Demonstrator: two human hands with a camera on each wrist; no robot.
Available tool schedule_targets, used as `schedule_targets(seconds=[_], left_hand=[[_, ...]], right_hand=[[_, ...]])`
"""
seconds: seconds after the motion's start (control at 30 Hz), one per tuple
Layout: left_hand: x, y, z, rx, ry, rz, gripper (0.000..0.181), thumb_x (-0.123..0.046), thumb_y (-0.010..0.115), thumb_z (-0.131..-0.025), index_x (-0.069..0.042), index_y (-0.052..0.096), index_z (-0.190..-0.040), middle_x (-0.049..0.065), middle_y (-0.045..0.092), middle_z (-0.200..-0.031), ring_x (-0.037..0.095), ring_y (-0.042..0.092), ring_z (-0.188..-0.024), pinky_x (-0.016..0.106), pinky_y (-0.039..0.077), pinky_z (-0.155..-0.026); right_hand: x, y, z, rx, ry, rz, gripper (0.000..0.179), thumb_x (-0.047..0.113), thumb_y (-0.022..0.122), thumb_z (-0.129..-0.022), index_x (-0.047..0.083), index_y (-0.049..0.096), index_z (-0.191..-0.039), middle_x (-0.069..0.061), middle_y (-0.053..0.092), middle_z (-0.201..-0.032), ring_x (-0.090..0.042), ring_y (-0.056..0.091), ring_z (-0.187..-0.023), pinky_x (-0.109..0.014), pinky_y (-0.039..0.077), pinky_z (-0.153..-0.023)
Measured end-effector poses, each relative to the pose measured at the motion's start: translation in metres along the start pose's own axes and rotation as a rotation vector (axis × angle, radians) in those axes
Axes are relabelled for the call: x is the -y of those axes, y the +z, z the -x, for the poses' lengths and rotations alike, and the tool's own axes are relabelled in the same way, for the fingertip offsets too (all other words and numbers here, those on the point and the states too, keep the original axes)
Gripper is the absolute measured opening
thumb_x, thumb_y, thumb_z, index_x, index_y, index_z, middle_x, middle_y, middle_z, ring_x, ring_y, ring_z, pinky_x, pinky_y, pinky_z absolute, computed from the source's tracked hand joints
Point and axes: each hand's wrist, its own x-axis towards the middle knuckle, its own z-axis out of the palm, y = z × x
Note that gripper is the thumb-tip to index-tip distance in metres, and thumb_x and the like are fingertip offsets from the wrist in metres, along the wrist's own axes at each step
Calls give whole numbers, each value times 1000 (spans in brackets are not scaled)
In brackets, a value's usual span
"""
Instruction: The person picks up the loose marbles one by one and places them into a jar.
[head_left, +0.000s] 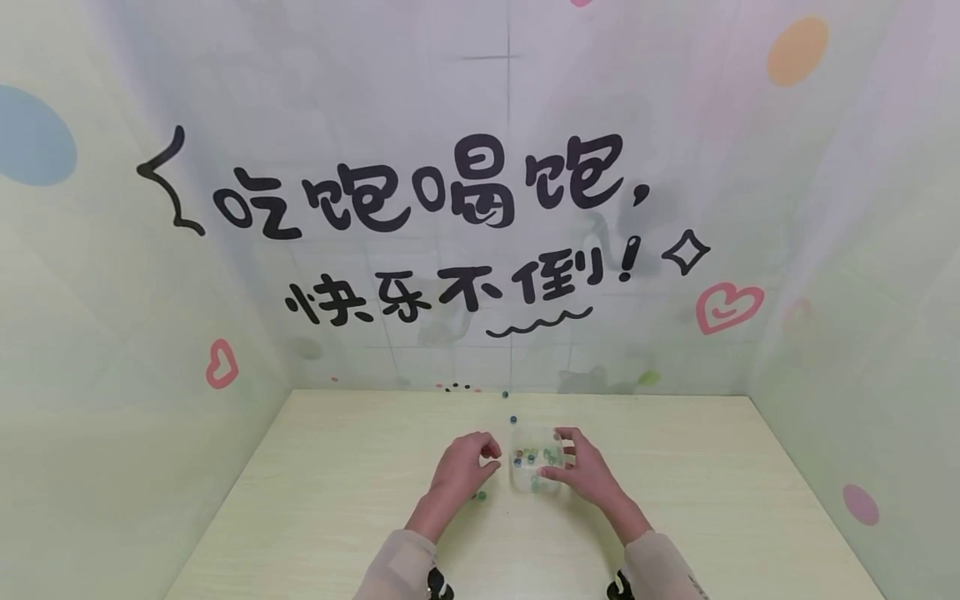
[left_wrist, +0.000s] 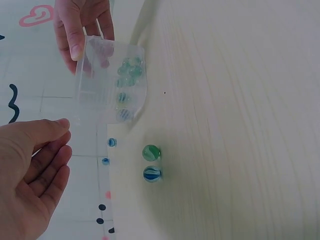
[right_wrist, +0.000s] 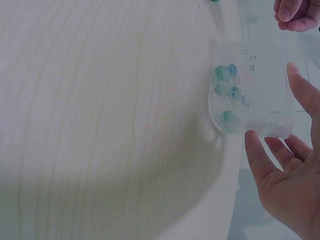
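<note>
My right hand grips a clear plastic container at its right side, thumb on the near wall and fingers round the far one. The container stands on the table, with several green and blue-swirled glass marbles at its bottom. Just left of it, my left hand hovers with loosely bent fingers, thumb tip close to the index finger. Nothing shows between them. Under the left wrist lie a green marble and a blue-striped marble, side by side.
Two more blue marbles lie behind the container: one near it, the other at the table's back edge. The pale wood table meets a printed white backdrop behind and at both sides.
</note>
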Motion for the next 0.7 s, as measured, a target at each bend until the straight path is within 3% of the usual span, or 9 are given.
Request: schedule_targets(seconds=[0.7], left_hand=[[18,0,10,25,-46,3,11,-11,79,-84,-16,69,-88,-4,68,-86,12,62,-81,23,52,-68]], right_hand=[[1,-1,0,6,0,-4,75,16,84,-79,-1,44,-141,-21,52,-141,-45,55,-125,-49,54,-98]])
